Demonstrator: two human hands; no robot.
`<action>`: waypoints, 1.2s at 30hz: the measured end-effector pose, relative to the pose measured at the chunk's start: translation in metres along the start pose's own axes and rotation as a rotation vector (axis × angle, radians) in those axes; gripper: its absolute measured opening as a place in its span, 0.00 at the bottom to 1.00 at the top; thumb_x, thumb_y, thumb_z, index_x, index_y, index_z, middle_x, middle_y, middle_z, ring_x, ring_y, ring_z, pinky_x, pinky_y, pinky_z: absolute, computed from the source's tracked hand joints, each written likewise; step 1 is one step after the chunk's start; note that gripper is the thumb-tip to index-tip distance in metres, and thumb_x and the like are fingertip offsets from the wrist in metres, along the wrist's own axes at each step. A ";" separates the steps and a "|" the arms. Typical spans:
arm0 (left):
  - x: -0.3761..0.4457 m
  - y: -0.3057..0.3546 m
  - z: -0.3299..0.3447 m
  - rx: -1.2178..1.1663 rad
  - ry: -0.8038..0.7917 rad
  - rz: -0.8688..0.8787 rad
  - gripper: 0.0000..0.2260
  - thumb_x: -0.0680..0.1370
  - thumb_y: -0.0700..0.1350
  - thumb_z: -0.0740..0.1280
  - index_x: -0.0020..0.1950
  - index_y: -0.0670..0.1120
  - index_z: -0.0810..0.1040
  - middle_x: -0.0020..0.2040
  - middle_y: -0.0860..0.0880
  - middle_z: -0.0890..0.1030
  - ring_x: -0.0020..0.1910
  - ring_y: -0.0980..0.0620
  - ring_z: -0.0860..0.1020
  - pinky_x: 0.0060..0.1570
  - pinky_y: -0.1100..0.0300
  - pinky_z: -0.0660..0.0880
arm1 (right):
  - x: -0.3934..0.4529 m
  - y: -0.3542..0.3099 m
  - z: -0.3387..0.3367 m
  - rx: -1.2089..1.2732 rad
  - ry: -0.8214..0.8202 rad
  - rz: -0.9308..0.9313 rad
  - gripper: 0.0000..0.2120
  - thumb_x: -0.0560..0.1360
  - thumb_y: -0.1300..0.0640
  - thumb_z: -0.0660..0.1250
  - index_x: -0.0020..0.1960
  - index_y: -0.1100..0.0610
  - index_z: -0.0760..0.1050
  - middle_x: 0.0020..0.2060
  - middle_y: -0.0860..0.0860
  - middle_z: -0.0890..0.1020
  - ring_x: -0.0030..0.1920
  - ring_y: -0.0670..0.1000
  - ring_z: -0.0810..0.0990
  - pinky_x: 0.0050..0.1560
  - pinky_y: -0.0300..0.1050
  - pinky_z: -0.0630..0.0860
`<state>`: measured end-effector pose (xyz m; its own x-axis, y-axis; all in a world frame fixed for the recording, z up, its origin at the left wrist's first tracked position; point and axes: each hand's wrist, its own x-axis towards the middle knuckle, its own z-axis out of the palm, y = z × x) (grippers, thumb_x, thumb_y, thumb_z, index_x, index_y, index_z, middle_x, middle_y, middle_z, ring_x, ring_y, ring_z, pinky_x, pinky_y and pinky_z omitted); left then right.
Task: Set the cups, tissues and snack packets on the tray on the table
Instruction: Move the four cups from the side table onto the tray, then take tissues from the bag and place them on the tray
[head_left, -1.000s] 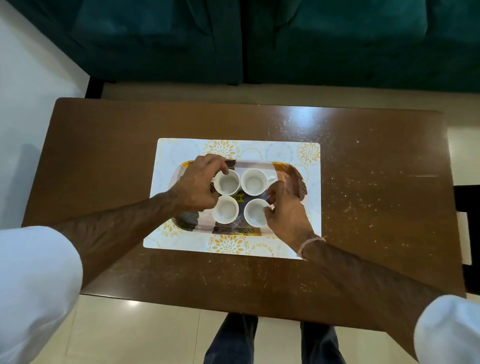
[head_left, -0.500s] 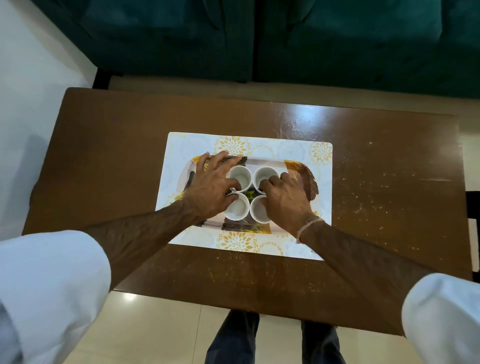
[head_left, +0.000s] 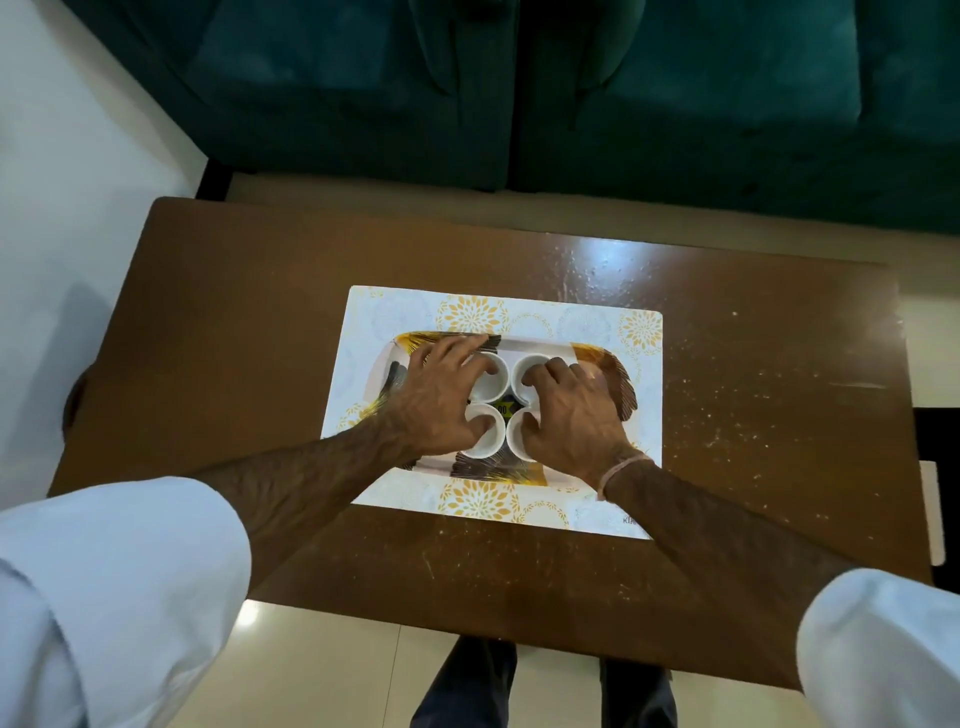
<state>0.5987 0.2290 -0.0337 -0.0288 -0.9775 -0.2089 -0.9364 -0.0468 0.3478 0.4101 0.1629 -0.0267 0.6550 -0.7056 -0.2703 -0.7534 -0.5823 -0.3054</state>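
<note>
1. Glossy brown wood formed the table (head_left: 260, 322), its rectangular top scuffed and flecked with pale specks to the right of the tray.
2. Centred on that top lay a white rectangular placemat (head_left: 597, 322) printed with yellow flower medallions; small lettering at its near right corner was too cut off to read.
3. On the placemat sat the tray (head_left: 618, 384), rectangular with rounded corners, pale and smooth, patterned with dark and amber feather shapes.
4. Four small round white cups (head_left: 535, 364) stood upright in a tight two-by-two cluster at the tray's middle, rims touching or nearly so. A dark label with yellow digits showed between them, partly hidden and unreadable.
5. The left hand (head_left: 441, 400) rested over the two cups on the tray's left side, fingers spread wide across their rims.
6. The right hand (head_left: 571, 415) covered the two on the tray's right side, fingers curled narrower over the rims; a pale band circled that wrist.
7. Beyond the tray, past the table's far edge, stood a teal velvety sofa (head_left: 675, 104).
</note>
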 end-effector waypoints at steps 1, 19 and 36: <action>0.000 0.001 -0.004 -0.019 -0.004 -0.010 0.31 0.67 0.58 0.71 0.68 0.50 0.71 0.77 0.47 0.65 0.75 0.45 0.61 0.71 0.43 0.58 | 0.001 -0.001 -0.004 0.011 -0.009 0.006 0.24 0.71 0.44 0.63 0.63 0.56 0.71 0.58 0.55 0.77 0.55 0.59 0.76 0.56 0.58 0.73; 0.052 0.067 -0.139 -0.041 0.024 -0.155 0.39 0.75 0.58 0.68 0.80 0.51 0.52 0.81 0.46 0.56 0.78 0.41 0.56 0.73 0.40 0.56 | 0.013 0.012 -0.161 0.095 0.113 0.050 0.34 0.78 0.40 0.59 0.78 0.52 0.52 0.79 0.53 0.54 0.74 0.61 0.63 0.69 0.60 0.68; 0.124 0.287 -0.403 0.050 0.484 0.135 0.40 0.75 0.54 0.70 0.81 0.49 0.52 0.81 0.43 0.55 0.77 0.42 0.57 0.73 0.41 0.61 | -0.066 0.070 -0.474 0.022 0.615 0.120 0.33 0.78 0.42 0.61 0.78 0.53 0.54 0.79 0.53 0.54 0.71 0.61 0.67 0.63 0.64 0.72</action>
<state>0.4677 0.0117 0.4089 0.0030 -0.9580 0.2866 -0.9515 0.0854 0.2955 0.2861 -0.0225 0.4028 0.4075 -0.8727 0.2688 -0.8143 -0.4805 -0.3256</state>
